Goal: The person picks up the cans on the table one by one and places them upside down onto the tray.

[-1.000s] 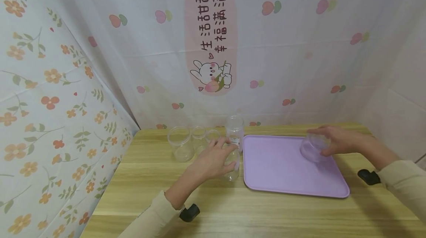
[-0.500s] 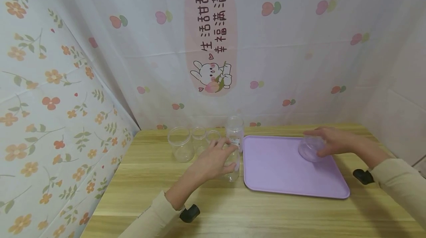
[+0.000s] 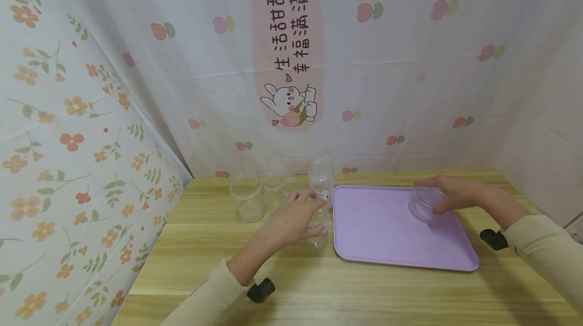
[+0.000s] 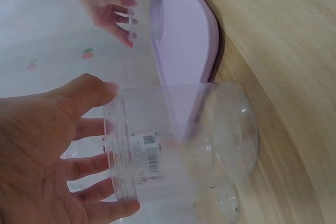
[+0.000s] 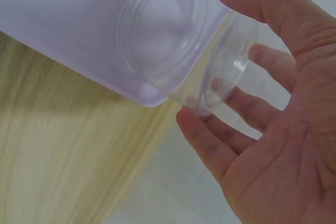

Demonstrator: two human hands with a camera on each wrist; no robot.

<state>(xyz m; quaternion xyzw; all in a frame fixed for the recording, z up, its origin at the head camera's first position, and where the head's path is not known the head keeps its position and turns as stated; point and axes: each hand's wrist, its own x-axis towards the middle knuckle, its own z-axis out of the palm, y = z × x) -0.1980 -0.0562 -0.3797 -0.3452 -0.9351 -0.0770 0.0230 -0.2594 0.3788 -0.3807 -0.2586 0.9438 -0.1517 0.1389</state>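
My left hand (image 3: 291,220) grips the rim of a clear jar (image 4: 178,135) from above, thumb on one side and fingers on the other. That jar stands upright on the table, left of a lilac tray (image 3: 391,235); a label with a barcode shows through its wall. Around a short clear jar (image 3: 422,210) at the tray's right part, my right hand (image 3: 462,195) has curled fingers and thumb. In the right wrist view the short jar (image 5: 163,30) has its ringed end against the tray, with the fingertips (image 5: 191,121) at its other end.
Behind my left hand stand several more clear jars: a wide one (image 3: 249,204), two smaller ones, and a tall one (image 3: 321,174) near the tray's left edge. A printed curtain (image 3: 391,88) hangs behind the wooden table (image 3: 291,295). Floral cloth (image 3: 68,164) covers the left side.
My right hand has shifted slightly left with the short jar, which has come down onto the tray. The left hand and its jar have stayed put.
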